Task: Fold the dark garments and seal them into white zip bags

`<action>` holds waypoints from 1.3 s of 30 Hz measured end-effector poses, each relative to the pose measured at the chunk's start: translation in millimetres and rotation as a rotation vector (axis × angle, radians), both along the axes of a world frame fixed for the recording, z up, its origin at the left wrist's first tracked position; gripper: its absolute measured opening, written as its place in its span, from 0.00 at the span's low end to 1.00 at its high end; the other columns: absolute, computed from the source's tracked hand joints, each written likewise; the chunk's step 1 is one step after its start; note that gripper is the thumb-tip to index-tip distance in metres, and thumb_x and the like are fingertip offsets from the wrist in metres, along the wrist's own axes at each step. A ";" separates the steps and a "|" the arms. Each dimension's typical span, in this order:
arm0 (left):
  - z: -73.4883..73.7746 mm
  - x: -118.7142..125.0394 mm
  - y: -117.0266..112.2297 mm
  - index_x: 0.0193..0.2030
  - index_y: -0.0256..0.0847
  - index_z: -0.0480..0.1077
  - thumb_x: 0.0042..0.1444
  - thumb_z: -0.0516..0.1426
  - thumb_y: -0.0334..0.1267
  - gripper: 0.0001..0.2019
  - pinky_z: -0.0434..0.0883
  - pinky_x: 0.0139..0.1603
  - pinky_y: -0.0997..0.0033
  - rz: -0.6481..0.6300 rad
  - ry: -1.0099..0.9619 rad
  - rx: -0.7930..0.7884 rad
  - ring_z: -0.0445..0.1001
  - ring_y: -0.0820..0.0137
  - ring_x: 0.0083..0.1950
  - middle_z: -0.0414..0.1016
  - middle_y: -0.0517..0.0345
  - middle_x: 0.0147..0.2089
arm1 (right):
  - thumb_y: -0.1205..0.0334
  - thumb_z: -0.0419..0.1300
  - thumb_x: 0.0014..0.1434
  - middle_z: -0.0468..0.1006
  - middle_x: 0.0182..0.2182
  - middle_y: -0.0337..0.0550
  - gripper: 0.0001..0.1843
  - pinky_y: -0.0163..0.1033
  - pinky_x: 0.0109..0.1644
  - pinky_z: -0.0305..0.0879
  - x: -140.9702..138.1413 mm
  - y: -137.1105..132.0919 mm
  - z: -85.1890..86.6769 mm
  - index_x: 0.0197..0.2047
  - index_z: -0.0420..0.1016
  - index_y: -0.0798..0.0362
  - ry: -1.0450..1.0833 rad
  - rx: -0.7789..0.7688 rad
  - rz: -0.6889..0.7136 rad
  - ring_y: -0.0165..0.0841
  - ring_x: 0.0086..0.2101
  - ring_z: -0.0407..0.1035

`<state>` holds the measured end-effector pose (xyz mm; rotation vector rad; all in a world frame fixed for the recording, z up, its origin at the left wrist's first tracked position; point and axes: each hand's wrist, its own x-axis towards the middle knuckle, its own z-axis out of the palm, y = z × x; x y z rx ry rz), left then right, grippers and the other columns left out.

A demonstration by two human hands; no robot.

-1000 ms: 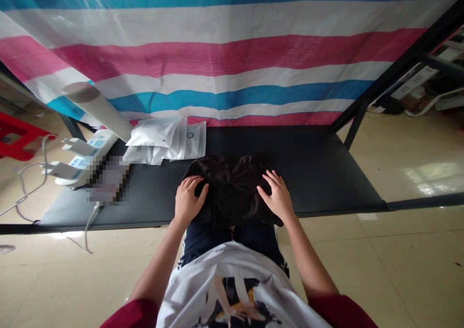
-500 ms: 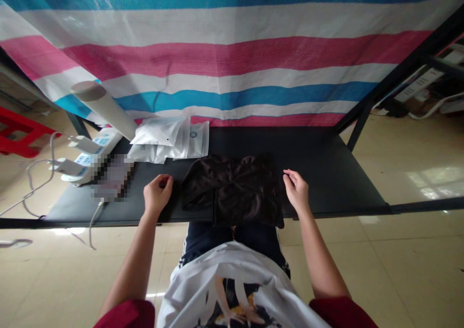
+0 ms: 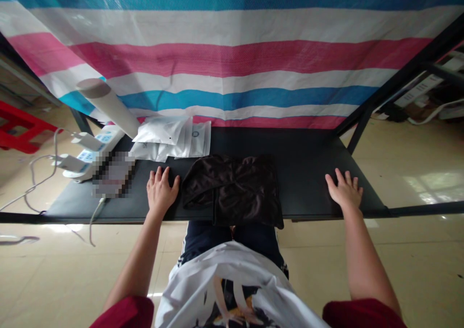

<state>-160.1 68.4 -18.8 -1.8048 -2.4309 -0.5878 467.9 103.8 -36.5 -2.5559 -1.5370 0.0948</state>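
A folded dark brown satiny garment (image 3: 232, 190) lies in the middle of the black tabletop (image 3: 308, 173). My left hand (image 3: 161, 192) rests flat on the tabletop just left of the garment, fingers spread and holding nothing. It is close to the cloth, and I cannot tell whether they touch. Farther out, my right hand (image 3: 344, 190) lies palm down on the black surface near the table's right end, well apart from the cloth, and it is also empty.
White plastic zip bags (image 3: 174, 142) lie in a stack at the table's back edge. To the left are a white power strip with plugs (image 3: 99, 149), a pixelated flat object (image 3: 114, 176), and a leaning pale tube (image 3: 108, 103). A striped tarp (image 3: 232, 57) hangs behind.
Both hands have moved outward, away from the garment, and now lie flat on the tabletop. The right hand has travelled farther to the right. The garment stays in place.
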 end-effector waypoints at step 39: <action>97.4 82.8 7.2 0.38 0.39 0.67 0.62 0.54 0.49 0.14 0.72 0.40 0.73 -0.580 -0.766 -0.067 0.73 0.71 0.42 0.70 0.53 0.49 | 0.39 0.41 0.64 0.50 0.71 0.61 0.41 0.67 0.67 0.40 -18.2 -34.6 -5.4 0.72 0.54 0.56 -0.003 0.077 -0.304 0.56 0.69 0.42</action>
